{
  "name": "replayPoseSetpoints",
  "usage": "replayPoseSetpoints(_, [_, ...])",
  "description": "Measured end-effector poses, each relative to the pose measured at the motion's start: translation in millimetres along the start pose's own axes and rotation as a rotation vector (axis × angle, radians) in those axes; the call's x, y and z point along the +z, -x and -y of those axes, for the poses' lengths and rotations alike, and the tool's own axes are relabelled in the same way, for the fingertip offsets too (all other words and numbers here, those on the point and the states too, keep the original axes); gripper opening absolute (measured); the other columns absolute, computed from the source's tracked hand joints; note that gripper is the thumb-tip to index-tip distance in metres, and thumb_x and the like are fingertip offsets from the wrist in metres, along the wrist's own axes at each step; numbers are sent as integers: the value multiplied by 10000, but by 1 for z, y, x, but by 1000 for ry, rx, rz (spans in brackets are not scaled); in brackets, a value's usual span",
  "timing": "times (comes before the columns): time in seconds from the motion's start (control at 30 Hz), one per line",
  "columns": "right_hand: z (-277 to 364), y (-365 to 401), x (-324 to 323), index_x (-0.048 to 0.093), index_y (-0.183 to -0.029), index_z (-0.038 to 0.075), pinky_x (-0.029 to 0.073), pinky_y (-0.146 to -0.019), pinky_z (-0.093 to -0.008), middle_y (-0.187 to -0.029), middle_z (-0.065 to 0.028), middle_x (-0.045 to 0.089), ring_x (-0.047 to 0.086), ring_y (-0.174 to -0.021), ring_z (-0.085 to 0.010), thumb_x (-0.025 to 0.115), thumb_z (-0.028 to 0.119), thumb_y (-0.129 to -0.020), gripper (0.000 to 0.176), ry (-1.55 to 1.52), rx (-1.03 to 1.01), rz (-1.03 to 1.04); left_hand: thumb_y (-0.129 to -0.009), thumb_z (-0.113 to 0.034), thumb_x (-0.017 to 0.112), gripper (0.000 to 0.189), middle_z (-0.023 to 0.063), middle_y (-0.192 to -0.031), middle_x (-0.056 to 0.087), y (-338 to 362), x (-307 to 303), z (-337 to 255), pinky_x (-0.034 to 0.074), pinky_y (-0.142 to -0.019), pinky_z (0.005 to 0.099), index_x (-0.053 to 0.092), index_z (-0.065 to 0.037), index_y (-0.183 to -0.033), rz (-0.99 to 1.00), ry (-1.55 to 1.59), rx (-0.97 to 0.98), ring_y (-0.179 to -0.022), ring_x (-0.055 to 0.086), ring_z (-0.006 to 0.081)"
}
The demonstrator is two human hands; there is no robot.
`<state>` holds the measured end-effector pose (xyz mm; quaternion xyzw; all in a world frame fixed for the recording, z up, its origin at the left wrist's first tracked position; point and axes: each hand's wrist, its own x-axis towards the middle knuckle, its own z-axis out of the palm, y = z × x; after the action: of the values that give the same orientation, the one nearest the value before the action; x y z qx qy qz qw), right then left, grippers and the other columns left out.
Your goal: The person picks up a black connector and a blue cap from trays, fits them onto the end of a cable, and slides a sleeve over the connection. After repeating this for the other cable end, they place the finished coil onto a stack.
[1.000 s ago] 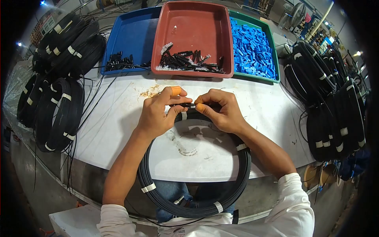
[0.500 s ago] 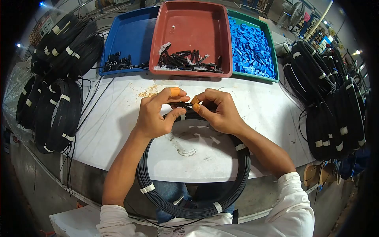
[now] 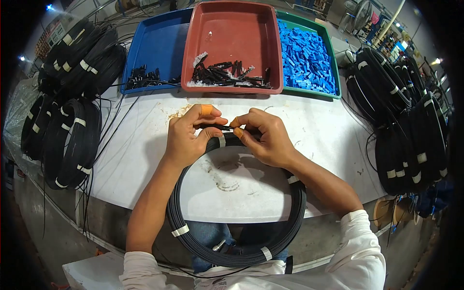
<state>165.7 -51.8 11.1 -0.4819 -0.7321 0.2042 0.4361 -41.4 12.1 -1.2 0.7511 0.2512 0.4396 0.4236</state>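
Observation:
My left hand (image 3: 186, 137) is closed, pinching a slim black connector (image 3: 220, 127) between thumb and fingers. My right hand (image 3: 270, 140) meets it from the other side, its thumb and forefinger pinched at the connector's right end. A thin black cable end seems to be in that pinch, but the fingertips mostly hide it. Orange tape wraps fingertips on both hands. Below them, a coil of black cable (image 3: 175, 205), bound with white tape bands, leans from the table over its front edge against my lap.
A blue tray (image 3: 159, 41) with small black parts, a red tray (image 3: 232, 34) with black pieces, and a green tray (image 3: 337, 77) full of blue pieces line the table's back. Taped cable coils stack at left (image 3: 72, 140) and right (image 3: 411, 145).
My left hand has shifted slightly left, and more of the black connector's right end shows between the hands. Both hands stay together above the coil.

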Motion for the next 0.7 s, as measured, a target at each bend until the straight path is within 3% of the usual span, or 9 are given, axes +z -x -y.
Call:
replayPoseSetpoints(0.27, [2,1,2,707,-949,55,497,-567,-341,-778,-83,625,674,-661,-219,723,67,-838,113,68,-59,-28,-845,22,747,367,156,-941,735,0,-1,1,560,-819,279,519,6,-1133,33,-146,154,-936,720,192])
replayPoseSetpoints(0.37, [5,2,3,699,-934,60,493,-556,-343,-778,-76,627,668,-648,-219,725,50,-830,107,95,-90,-50,-821,-21,770,324,116,-926,752,0,1,1,573,-792,288,571,-21,-1076,-27,-105,115,-950,745,222])
replayPoseSetpoints(0.5, [4,2,2,687,-923,60,494,-553,-351,-782,-73,627,655,-635,-231,730,39,-819,115,141,-105,-64,-832,7,764,373,153,-927,730,2,-1,-6,571,-823,301,521,-1,-1114,19,-184,57,-930,728,206])
replayPoseSetpoints(0.57, [6,2,2,685,-924,61,495,-555,-352,-782,-72,624,650,-633,-236,731,30,-816,121,139,-113,-69,-816,11,763,366,152,-930,728,1,-1,-2,577,-837,312,513,-10,-1081,36,-231,203,-927,731,211])
replayPoseSetpoints(0.7, [4,2,4,686,-938,64,499,-561,-353,-797,-65,617,644,-645,-246,735,8,-808,150,113,-130,-79,-796,19,754,355,145,-929,726,1,1,0,580,-848,319,495,-24,-1035,9,-234,234,-907,735,216])
